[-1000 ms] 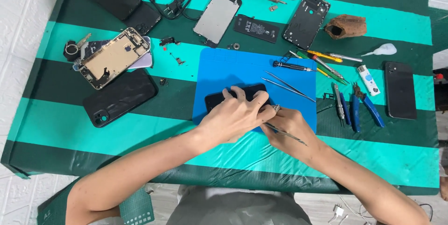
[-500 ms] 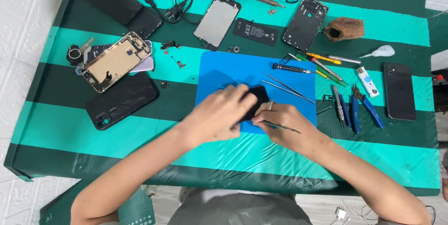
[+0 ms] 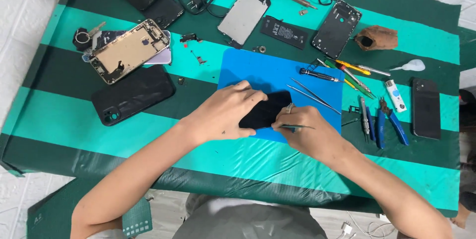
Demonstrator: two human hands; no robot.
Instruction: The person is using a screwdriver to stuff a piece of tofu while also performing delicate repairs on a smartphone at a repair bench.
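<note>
Head camera is showing a black phone (image 3: pixel 265 110) lying on the blue mat (image 3: pixel 258 73). The left hand (image 3: pixel 223 115) is gripping its near-left edge, fingers curled closed. The right hand (image 3: pixel 305 130), just right of the phone, is pinching a thin tool (image 3: pixel 296 127). Tweezers (image 3: pixel 315 98) are lying further right.

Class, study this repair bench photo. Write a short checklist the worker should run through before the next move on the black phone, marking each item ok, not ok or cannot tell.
1. Phone lies on the blue mat: ok.
2. Left hand steadies the phone: ok.
3. Right hand grips the thin tool: ok.
4. Tool tip seated at the phone's edge: cannot tell, fingers hide it.
5. Tweezers within reach on the mat: ok.
6. Loose screws kept on the mat: not ok, they lie on the striped cloth.
</note>
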